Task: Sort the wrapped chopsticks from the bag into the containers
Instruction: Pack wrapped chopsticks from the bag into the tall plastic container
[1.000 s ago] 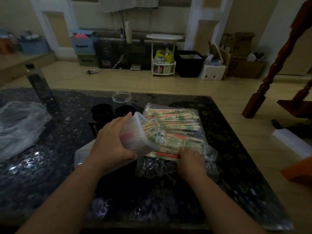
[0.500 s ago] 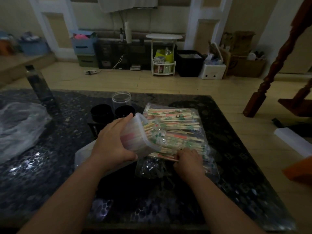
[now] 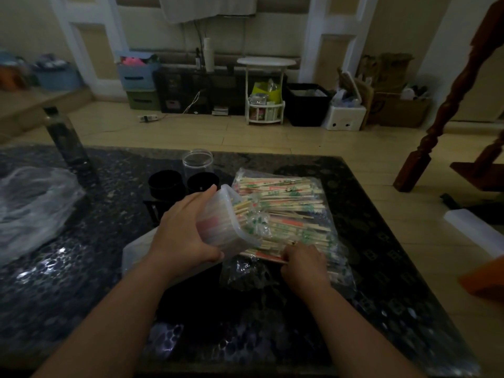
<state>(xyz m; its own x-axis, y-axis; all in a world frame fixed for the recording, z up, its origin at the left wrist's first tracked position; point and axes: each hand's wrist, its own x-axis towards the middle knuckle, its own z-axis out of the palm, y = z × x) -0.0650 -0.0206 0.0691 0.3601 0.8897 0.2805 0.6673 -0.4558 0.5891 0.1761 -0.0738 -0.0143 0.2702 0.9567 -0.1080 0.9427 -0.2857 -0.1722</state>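
Left hand point(image 3: 185, 236) grips a translucent container point(image 3: 226, 225), thumb under, fingers over the top. It is tipped on its side with the mouth facing right, and there are sticks inside already. The mouth overlaps the left edge of the clear bag point(image 3: 245, 271), which lies flat on the dark speckled bench point(image 3: 368, 241) with the wrapped chopsticks point(image 3: 286, 205) piled inside.

Right hand point(image 3: 304, 264) is at the bag's near edge with fingers curled. It looks to be pinching wrapped chopsticks, but the back of the hand hides the fingertips.

Around:
- Two black cups point(image 3: 165, 184) and a clear jar point(image 3: 197, 160) sit just beyond the left hand, which with the container cuts off their near sides.
- A dark bottle point(image 3: 66, 143) stands at far left.
- Crumpled plastic point(image 3: 32, 205) lies at the left edge.
- A pale translucent piece point(image 3: 133, 252) lies under the left wrist — mostly covered, can't say what it is.
- A wooden post point(image 3: 447, 105) stands off the bench to the right.
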